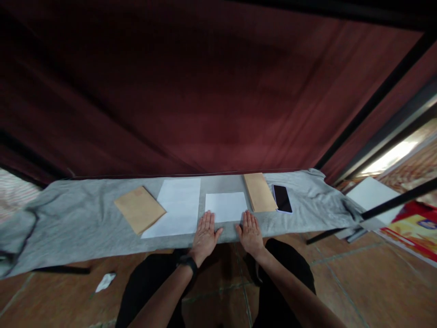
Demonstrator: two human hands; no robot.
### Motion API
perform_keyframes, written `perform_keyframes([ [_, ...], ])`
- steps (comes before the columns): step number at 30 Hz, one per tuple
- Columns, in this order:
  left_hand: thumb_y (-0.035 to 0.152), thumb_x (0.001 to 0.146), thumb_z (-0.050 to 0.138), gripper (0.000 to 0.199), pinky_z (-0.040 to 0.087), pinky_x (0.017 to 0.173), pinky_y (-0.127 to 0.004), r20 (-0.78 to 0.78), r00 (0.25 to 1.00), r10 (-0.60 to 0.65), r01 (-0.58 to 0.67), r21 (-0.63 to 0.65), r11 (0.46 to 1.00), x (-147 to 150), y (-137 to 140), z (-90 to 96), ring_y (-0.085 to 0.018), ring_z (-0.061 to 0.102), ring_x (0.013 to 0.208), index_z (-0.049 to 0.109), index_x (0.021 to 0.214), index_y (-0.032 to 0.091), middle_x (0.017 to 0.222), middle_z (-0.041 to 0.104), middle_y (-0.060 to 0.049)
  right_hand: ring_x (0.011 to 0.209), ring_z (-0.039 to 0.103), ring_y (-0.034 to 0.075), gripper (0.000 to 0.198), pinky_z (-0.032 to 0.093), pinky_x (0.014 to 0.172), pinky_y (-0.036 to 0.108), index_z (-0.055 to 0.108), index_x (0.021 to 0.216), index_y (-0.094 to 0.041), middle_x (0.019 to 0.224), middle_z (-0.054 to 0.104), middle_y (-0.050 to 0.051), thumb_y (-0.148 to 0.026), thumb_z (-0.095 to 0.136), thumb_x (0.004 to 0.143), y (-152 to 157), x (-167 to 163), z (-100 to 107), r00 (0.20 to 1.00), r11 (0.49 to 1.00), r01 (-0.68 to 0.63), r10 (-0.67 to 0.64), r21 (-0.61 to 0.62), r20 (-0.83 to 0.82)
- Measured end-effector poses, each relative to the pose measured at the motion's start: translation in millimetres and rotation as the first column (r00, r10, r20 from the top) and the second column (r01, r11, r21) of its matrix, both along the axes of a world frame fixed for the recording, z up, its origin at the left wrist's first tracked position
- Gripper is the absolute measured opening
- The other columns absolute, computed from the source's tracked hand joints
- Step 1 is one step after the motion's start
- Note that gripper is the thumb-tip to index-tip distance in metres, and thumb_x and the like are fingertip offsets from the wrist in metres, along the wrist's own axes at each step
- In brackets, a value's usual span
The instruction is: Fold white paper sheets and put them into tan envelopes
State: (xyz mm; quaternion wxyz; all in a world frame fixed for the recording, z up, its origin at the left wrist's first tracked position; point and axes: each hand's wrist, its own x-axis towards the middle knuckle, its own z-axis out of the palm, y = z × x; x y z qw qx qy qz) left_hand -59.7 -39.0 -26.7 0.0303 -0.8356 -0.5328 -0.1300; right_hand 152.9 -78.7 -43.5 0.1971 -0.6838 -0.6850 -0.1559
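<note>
A small white sheet of paper (226, 206), folded or cut to about half size, lies flat on the grey cloth in front of me. My left hand (205, 234) rests flat at its lower left corner, fingers stretched out and thumb apart. At the lower right corner my right hand (251, 233) lies flat in the same way, with its fingertips at the paper's edge. Neither hand grips anything. To the left is a larger white sheet (179, 205), partly under a brown envelope (139, 209). Right of the small sheet lies a stack of brown envelopes (261, 193).
A smartphone (282, 198) lies beside the envelope stack. The grey cloth (85, 218) covers a long narrow surface, with a dark red fabric wall (218, 114) behind it. A red and yellow box (414, 230) stands at the right; a crumpled white tissue (105, 282) is on the tiled floor.
</note>
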Motion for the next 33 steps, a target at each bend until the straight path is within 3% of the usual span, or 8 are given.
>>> perform_keyframes([
  [9,0.054,0.099,0.042,0.065,0.032,0.117,-0.052,0.014,1.0,-0.02,0.02,0.036,0.999,-0.7,-6.2,8.4,-0.032,0.028,0.15,0.038,0.153,0.018,0.161,0.031,-0.017,0.141,0.042,0.036,0.062,0.035,0.113,0.053,0.038,0.149,0.003,0.15,0.043,0.03,-0.04,0.034,0.105,-10.1,2.3,4.7,0.999,0.999,-0.024,0.023,-0.034,-0.023],
  [15,0.054,0.099,0.041,0.067,0.027,0.12,-0.055,0.013,1.0,-0.022,0.022,-0.002,1.0,0.6,-7.7,14.1,-0.032,0.026,0.15,0.036,0.154,0.017,0.162,0.029,-0.018,0.139,0.045,0.035,0.062,0.034,0.113,0.056,0.032,0.152,0.0,0.15,0.044,0.029,-0.04,0.035,0.104,-12.5,0.9,9.6,0.998,0.999,-0.024,0.021,-0.043,-0.054],
  [21,0.051,0.098,0.044,0.065,0.03,0.118,-0.055,0.034,0.999,-0.018,0.017,0.013,1.0,2.8,-8.4,16.9,-0.034,0.027,0.15,0.04,0.152,0.015,0.161,0.03,-0.02,0.141,0.042,0.034,0.06,0.035,0.113,0.053,0.038,0.149,0.0,0.15,0.044,0.028,-0.039,0.037,0.104,-17.7,-0.7,11.1,0.999,0.997,0.001,-0.004,-0.074,-0.04],
  [28,0.049,0.099,0.043,0.063,0.033,0.116,-0.056,0.04,0.999,-0.025,0.021,0.085,0.996,1.2,-4.4,6.9,-0.036,0.028,0.149,0.043,0.15,0.013,0.16,0.031,-0.022,0.141,0.043,0.035,0.061,0.039,0.111,0.053,0.037,0.151,-0.002,0.151,0.045,0.025,-0.041,0.039,0.103,-17.4,0.8,2.0,0.999,1.0,-0.014,0.014,0.009,-0.036],
  [33,0.05,0.099,0.041,0.064,0.035,0.116,-0.056,0.047,0.998,-0.035,0.03,0.11,0.993,-1.7,-1.9,1.0,-0.036,0.03,0.148,0.041,0.151,0.014,0.159,0.034,-0.02,0.14,0.045,0.035,0.059,0.037,0.113,0.054,0.042,0.149,-0.003,0.149,0.049,0.024,-0.041,0.041,0.103,-17.4,-3.3,3.8,0.998,1.0,0.018,-0.018,-0.002,-0.053],
])
